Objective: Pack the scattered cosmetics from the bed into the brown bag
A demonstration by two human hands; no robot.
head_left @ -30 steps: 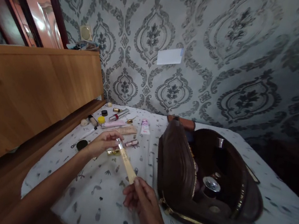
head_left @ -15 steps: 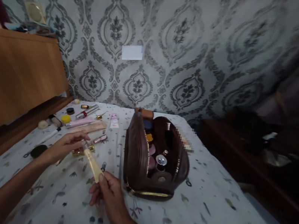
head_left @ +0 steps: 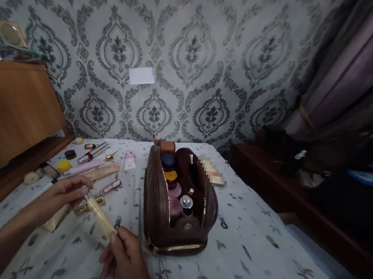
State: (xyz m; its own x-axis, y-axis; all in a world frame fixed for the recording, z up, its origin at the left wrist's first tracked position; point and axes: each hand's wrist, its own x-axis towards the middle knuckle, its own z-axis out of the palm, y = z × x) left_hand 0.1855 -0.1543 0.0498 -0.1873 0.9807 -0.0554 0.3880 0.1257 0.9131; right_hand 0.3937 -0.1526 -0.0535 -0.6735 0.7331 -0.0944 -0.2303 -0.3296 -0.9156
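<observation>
My left hand (head_left: pixel 66 193) pinches the clear cap end of a slim cream-coloured tube (head_left: pixel 101 218). The tube's flat lower end is gripped between the thumb and fingers of my right hand (head_left: pixel 127 257). It slants above the patterned cloth. A gold lipstick-like tube (head_left: pixel 85 208) lies just behind my left fingers. To the right stands an unzipped brown leather cosmetic bag (head_left: pixel 153 214). Inside it I see a dark blue round lid (head_left: pixel 169 161), an amber-lidded jar (head_left: pixel 171 175) and a silver-topped item (head_left: pixel 186 202).
Left of the bag lie a pink-and-white tube (head_left: pixel 130 160), a beige tube (head_left: pixel 101 172), a small pink tube (head_left: pixel 110 187), a yellow lid (head_left: pixel 63 166) and several other cosmetics. A wooden cabinet (head_left: pixel 4 106) borders the left; a patterned wall (head_left: pixel 192 55) rises behind.
The view has swung to the right, so the bag and cosmetics appear farther left. Both hands still hold the cream tube.
</observation>
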